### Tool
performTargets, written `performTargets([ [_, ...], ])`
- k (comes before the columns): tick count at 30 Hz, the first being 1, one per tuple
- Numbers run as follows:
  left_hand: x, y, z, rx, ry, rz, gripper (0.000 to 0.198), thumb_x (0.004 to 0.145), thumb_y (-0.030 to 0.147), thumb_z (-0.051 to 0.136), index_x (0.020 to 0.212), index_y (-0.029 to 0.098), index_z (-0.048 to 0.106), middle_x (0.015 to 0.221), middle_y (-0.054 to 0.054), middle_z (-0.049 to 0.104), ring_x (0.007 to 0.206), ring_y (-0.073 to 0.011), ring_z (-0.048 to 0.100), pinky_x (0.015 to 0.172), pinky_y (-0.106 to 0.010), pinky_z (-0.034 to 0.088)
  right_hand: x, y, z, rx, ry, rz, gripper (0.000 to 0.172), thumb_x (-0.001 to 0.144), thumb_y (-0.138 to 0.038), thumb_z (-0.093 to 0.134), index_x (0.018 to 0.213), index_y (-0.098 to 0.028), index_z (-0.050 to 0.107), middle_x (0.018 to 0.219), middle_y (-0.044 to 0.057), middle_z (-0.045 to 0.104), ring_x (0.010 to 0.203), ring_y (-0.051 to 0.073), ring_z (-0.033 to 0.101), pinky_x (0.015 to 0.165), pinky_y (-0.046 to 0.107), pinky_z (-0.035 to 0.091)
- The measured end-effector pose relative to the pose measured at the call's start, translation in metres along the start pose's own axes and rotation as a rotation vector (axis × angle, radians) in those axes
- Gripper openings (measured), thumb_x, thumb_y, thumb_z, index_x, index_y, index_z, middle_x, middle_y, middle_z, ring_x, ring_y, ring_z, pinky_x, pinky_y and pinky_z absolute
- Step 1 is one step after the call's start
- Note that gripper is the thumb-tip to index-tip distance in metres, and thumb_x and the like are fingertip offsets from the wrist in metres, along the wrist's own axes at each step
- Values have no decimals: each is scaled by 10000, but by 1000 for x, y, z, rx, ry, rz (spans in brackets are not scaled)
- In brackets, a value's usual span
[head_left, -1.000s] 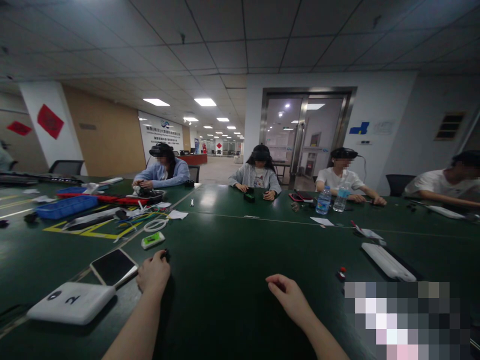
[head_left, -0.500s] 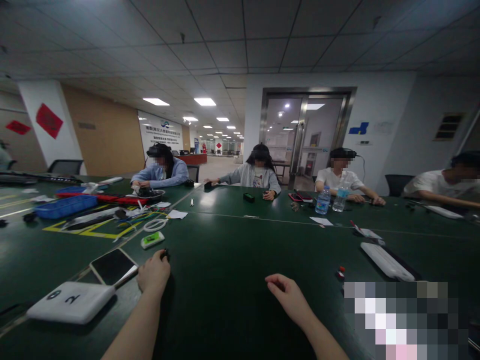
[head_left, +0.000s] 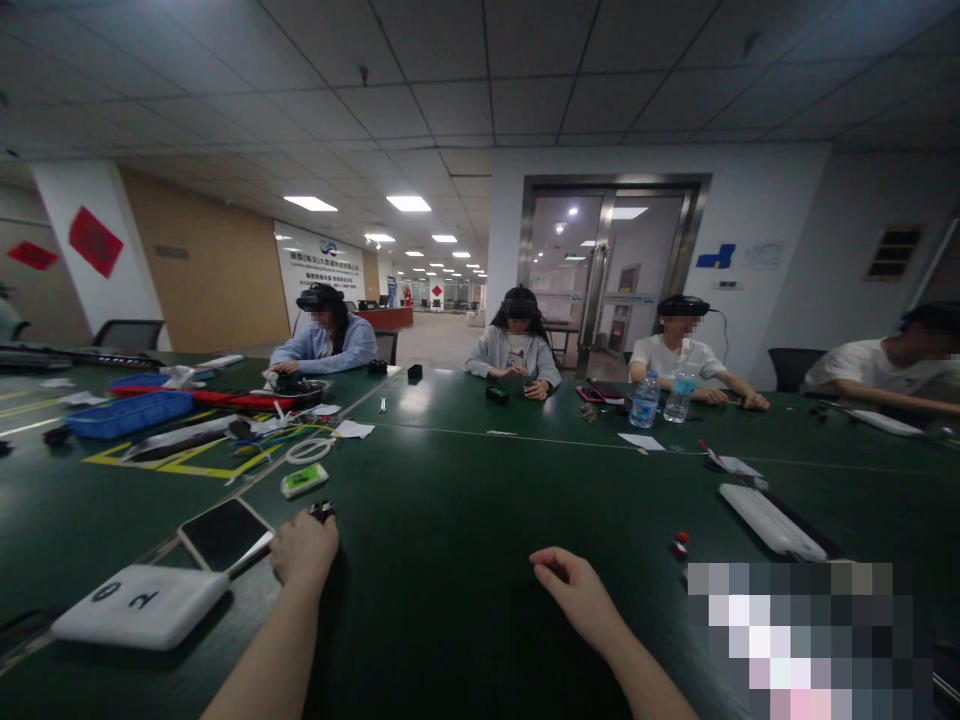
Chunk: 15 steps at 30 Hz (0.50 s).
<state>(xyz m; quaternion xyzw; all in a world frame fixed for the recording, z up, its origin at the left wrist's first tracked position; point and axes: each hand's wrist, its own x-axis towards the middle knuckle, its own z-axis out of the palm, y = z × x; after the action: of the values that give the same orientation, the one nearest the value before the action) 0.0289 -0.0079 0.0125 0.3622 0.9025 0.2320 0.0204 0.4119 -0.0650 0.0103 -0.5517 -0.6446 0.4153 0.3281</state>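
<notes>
My left hand [head_left: 304, 546] is closed round a small black object [head_left: 322, 511] that shows just past its fingertips; most of it is hidden by the fingers, so its kind cannot be made out. Beside that hand lies a tablet-like device [head_left: 227, 532] with a dark screen and pale frame. My right hand [head_left: 571, 585] rests low over the green table [head_left: 435, 560], fingers loosely bent and the thumb apart from them. Nothing shows in it.
A white case marked 2 [head_left: 142, 606] lies near left. Beyond the left hand are a green-and-white box [head_left: 304, 480], a coiled white cable [head_left: 310, 452] and a blue tray [head_left: 131, 414]. A white device [head_left: 772, 522] and a small red-and-black piece [head_left: 680, 545] lie right. Several people sit opposite.
My left hand has turned slightly and shifted a little left, showing more of the black object. My right hand stays put. The person opposite has drawn an arm back from a black box.
</notes>
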Motion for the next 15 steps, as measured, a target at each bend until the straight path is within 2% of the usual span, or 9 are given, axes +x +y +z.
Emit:
performTargets([
  [6, 0, 0, -1, -13, -16, -1, 512, 769, 450, 470, 1156, 131, 574, 1112, -194, 584, 1049, -342, 533, 791, -398, 441, -5, -5, 1, 10, 30, 15, 228, 821, -273, 515, 1006, -229, 641, 1023, 13, 645, 983, 206, 582, 845, 333, 446],
  [11, -4, 3, -7, -2, -38, 21, 523, 790, 455, 440, 1170, 116, 556, 1145, -200, 552, 1080, -354, 508, 811, -420, 432, -3, -6, 1, -13, 20, -9, 226, 822, -288, 520, 998, -220, 644, 998, 18, 653, 969, 203, 590, 856, 338, 445],
  [15, -16, 14, -6, 7, -95, 166, 505, 807, 403, 436, 1178, 78, 544, 1147, -215, 537, 1083, -362, 494, 856, -439, 397, -2, -6, 3, -9, 32, 0, 222, 822, -278, 518, 993, -218, 647, 998, 20, 654, 968, 207, 591, 854, 346, 446],
])
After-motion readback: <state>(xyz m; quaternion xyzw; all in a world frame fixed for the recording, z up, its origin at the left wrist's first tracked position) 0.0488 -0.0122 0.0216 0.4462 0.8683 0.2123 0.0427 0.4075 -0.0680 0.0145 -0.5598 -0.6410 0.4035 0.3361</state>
